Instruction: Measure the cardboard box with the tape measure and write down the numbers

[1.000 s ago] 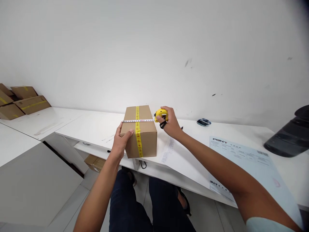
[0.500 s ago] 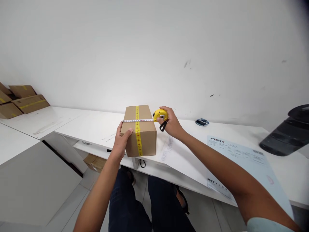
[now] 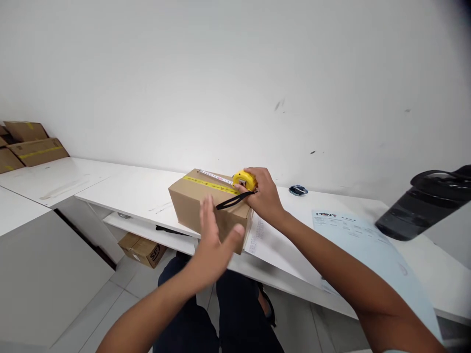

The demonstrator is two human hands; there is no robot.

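A brown cardboard box (image 3: 187, 207) with yellow printed tape (image 3: 208, 184) stands turned at an angle on the white table (image 3: 143, 193). My right hand (image 3: 265, 193) is closed around a yellow tape measure (image 3: 244, 180) above the box's right end. Its white blade (image 3: 215, 177) runs out leftward over the box top, and a black wrist strap (image 3: 233, 200) hangs from its case. In front of the box's near side is my left hand (image 3: 215, 245), slightly blurred, with thumb and fingers apart and nothing in it. Whether it touches the cardboard I cannot tell.
Printed light-blue paper (image 3: 353, 255) lies on the table to the right, near a dark bottle (image 3: 415, 208). A small dark-blue object (image 3: 298, 190) rests by the wall. Taped boxes (image 3: 37, 149) are stacked far left. Below the table sits another carton (image 3: 142, 249).
The box has turned, so its tape strip now runs left to right. My left hand has let go of the box's left edge and moved right. The strap has swung leftward over the box.
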